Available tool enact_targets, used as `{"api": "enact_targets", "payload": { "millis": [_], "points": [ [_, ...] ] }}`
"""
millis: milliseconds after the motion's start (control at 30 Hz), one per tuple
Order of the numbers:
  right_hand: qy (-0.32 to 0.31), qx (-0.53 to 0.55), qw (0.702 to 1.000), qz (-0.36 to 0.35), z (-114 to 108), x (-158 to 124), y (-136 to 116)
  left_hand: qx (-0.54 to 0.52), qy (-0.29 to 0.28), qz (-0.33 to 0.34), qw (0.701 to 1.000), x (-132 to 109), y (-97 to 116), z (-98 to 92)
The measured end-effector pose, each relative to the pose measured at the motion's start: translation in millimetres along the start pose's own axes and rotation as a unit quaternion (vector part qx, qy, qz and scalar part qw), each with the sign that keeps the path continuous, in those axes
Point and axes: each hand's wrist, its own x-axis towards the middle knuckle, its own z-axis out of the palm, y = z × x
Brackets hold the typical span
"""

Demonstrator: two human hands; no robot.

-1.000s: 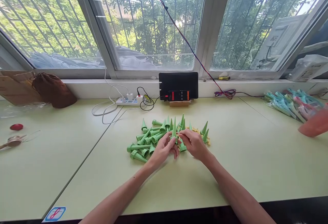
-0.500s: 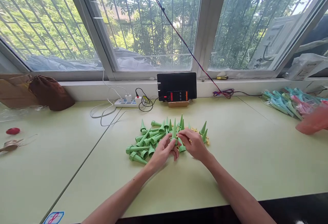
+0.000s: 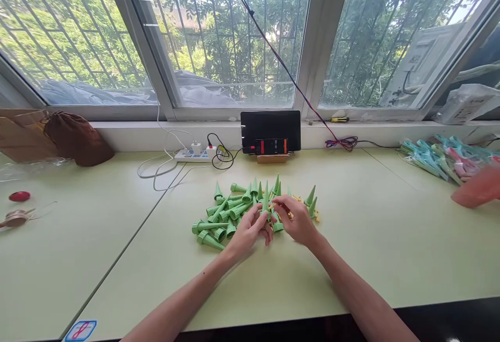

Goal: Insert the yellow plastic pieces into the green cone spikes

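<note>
My left hand (image 3: 252, 224) is closed around a green plant watering spike (image 3: 266, 198), which stands point up between thumb and fingers. Beside it, my right hand (image 3: 296, 217) pinches a small yellow piece (image 3: 272, 206) close against the spike's side; the fingers partly hide it. A heap of green watering spikes (image 3: 236, 210) lies left of and behind my hands, pointing various ways. More spikes (image 3: 311, 201) stand behind my right hand, among small yellow pieces (image 3: 317, 217) scattered on the table.
On the pale green table (image 3: 250, 290), a phone (image 3: 271, 146) leans on a black panel (image 3: 271, 123) at the back. A power strip (image 3: 195, 155) with cables lies left of it. Bagged coloured items (image 3: 433, 159) lie far right, a brown pouch (image 3: 80, 138) far left.
The yellow piece between my right fingers shows a little more now beside the spike. My left hand keeps its hold, and the view has shifted very slightly.
</note>
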Motion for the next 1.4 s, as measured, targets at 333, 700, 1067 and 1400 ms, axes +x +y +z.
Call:
{"api": "enact_targets", "payload": {
  "millis": [333,700,1067,1400],
  "points": [
    [0.004,-0.003,1.000,0.011,0.4,0.5,4.0,0.001,-0.002,0.002,1.000,0.9,-2.2,-2.3],
    [-0.013,0.004,0.999,0.039,-2.1,2.3,1.6,0.006,-0.006,-0.001,1.000,0.2,-3.9,-3.4],
    [-0.021,0.004,0.999,0.046,-2.4,5.0,-0.6,-0.007,-0.003,0.002,1.000,-1.7,4.7,-0.9],
    [-0.039,-0.002,0.998,0.059,-1.9,4.9,2.4,-0.010,-0.003,-0.001,1.000,-0.7,2.9,-2.3]
  ]
}}
